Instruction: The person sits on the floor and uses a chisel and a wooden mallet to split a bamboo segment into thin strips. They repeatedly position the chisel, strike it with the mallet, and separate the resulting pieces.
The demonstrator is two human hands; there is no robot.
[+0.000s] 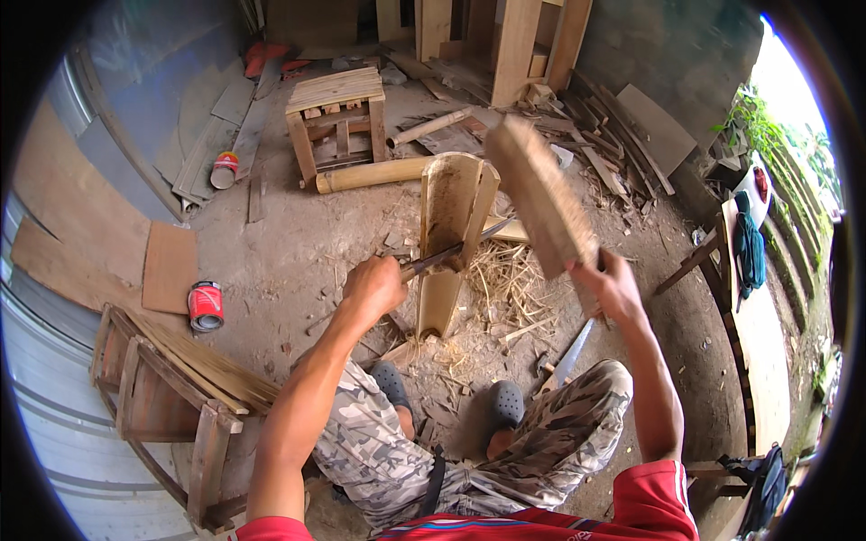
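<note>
My left hand (377,287) is closed around the handle of a large knife (426,262). Its blade crosses an upright length of split bamboo (451,203), and the tip shows past the right side. The bamboo is split along its length, its lower end on the ground between my feet. Raised to the right of it, my right hand (613,287) grips the lower end of a thick wooden block (544,194), which is blurred by motion. The block is apart from the knife. Bamboo shavings (510,279) lie in a heap beside the bamboo.
A handsaw (572,352) lies by my right foot. Behind the bamboo are a bamboo pole (374,175) and a slatted stool (336,117). Red cans (206,305) and a low wooden bench (167,383) stand left. Scrap wood (622,149) is piled far right.
</note>
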